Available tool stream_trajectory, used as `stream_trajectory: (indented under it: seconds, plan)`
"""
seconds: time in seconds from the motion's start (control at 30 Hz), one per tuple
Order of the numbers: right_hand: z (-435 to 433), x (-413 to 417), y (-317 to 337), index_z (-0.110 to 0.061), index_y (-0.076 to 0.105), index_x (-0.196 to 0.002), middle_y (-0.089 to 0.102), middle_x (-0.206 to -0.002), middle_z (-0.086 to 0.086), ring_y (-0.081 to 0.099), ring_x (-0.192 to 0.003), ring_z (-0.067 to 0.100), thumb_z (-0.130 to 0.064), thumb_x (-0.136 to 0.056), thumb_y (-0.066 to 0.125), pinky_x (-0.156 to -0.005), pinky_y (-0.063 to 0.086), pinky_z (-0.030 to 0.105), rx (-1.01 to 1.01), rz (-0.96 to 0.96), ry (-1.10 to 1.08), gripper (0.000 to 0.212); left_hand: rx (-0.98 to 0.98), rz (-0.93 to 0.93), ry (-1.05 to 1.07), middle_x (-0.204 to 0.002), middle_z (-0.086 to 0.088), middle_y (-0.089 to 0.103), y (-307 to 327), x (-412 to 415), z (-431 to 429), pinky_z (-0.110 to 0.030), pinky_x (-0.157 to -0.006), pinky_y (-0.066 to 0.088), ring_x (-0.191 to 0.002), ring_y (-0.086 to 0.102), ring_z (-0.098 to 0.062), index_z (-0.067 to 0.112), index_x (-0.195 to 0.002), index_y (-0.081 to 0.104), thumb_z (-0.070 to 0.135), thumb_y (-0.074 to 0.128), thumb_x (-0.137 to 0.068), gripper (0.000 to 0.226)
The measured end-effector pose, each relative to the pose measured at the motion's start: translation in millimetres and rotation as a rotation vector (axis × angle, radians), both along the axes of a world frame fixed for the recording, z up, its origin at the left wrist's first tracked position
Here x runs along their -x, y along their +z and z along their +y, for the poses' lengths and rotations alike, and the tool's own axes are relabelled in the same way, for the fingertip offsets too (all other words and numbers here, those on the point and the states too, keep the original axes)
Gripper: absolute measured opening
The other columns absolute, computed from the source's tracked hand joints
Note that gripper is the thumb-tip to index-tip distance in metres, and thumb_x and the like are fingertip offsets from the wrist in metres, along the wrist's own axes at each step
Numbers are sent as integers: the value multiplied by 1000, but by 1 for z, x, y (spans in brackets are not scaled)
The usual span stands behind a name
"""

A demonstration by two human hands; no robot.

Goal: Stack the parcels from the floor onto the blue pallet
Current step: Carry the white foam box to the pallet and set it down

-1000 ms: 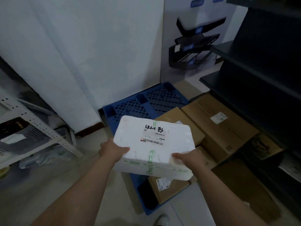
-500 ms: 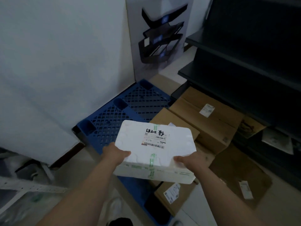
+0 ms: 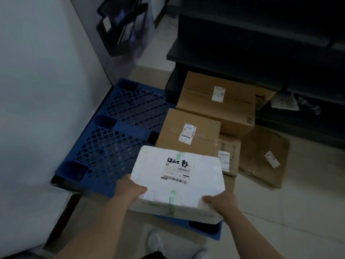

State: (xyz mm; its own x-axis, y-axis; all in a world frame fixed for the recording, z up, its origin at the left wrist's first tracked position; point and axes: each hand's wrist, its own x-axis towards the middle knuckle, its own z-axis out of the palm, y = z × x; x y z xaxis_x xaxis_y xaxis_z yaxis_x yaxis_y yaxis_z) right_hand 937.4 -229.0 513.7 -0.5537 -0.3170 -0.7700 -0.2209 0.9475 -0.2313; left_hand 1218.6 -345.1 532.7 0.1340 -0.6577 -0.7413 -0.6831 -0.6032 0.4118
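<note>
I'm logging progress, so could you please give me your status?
Left grip, right grip holding white parcel at near corners. Parcel over pallet's near edge, not set down. Brown boxes just beyond it.

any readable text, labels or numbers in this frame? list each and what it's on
White foam parcel, black marker scrawl on the lid: handwritten, cannot be read for sure.
Its shipping label, with barcodes: print too small to read.
Stickers on the far carton, near carton, small carton and flat cardboard: blurred, unreadable.
No other text shows.

White foam parcel (image 3: 177, 182) held above blue pallet (image 3: 112, 146).
</note>
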Motion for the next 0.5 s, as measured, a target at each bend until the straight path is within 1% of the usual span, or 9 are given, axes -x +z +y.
stream_trajectory:
  seconds: [0.07, 0.13, 0.17, 0.23, 0.33, 0.4, 0.5]
  plan:
    - [3, -6, -22, 3, 47, -130, 56, -125, 16, 57, -112, 31, -51, -56, 86, -84, 55, 38, -10, 22, -27, 100, -27, -8, -15, -125, -13, 56, -21, -1, -2, -38, -89, 53, -105, 60, -29, 7, -128, 51, 22, 83, -65, 72]
    - [4, -11, -43, 7, 43, -131, 56, -125, 19, 60, -106, 32, -47, -55, 88, -80, 55, 37, -25, 28, -74, 104, -45, -27, -50, -127, -11, 55, -48, -2, -5, -41, -92, 52, -106, 59, -29, 10, -131, 49, 30, 83, -60, 81]
    - [3, -12, -54, 8, 40, -134, 55, -126, 20, 60, -106, 33, -45, -55, 89, -81, 55, 38, -33, 31, -91, 107, -52, -40, -69, -127, -11, 55, -63, -2, -6, -42, -93, 52, -107, 58, -29, 11, -131, 49, 33, 82, -57, 84]
    - [1, -15, -76, 8, 34, -138, 51, -131, 21, 58, -111, 34, -42, -57, 89, -86, 54, 40, -44, 38, -105, 110, -51, -66, -96, -125, -9, 58, -89, -1, -8, -42, -93, 51, -108, 58, -29, 13, -129, 50, 35, 81, -57, 82]
    - [0, -17, -111, 7, 34, -135, 49, -133, 21, 54, -116, 34, -38, -57, 91, -90, 52, 40, -51, 60, -127, 106, -36, -92, -122, -126, -8, 58, -129, 3, -10, -42, -93, 50, -110, 57, -30, 14, -128, 50, 31, 82, -64, 74]
    - [1, -18, -134, 7, 33, -134, 48, -134, 21, 52, -119, 34, -36, -59, 91, -92, 51, 39, -76, 66, -133, 104, -36, -98, -133, -128, -9, 55, -155, 5, -10, -40, -91, 50, -112, 55, -31, 14, -131, 48, 28, 81, -65, 75]
    - [3, -22, -164, 8, 29, -135, 46, -136, 22, 52, -120, 34, -33, -62, 90, -92, 52, 41, -105, 44, -159, 105, -21, -110, -136, -127, -11, 55, -189, 6, -9, -39, -87, 49, -112, 55, -33, 12, -129, 48, 24, 82, -66, 73]
